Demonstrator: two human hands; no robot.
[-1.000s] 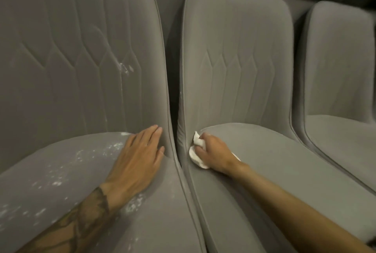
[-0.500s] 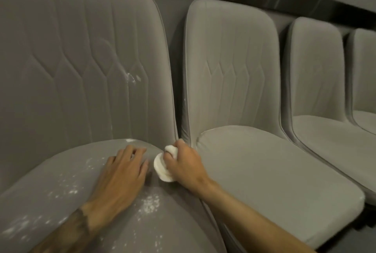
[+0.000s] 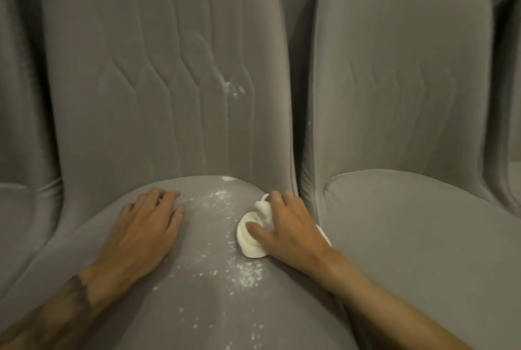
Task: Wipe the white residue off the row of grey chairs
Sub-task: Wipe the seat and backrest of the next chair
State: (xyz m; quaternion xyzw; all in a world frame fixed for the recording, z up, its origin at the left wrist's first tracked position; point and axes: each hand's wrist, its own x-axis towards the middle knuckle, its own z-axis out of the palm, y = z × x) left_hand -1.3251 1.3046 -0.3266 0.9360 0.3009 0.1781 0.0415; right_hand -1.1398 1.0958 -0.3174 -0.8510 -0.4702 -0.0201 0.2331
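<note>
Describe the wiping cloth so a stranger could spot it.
Find the grey upholstered chair whose seat is speckled with white powdery residue. At that seat's right edge, the right hand grips a crumpled white cloth, the only solid white lump there.

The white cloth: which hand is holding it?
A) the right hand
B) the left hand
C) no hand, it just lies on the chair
A: the right hand grips the bunched white cloth, while the left hand rests on the powdery seat and holds nothing.
</note>
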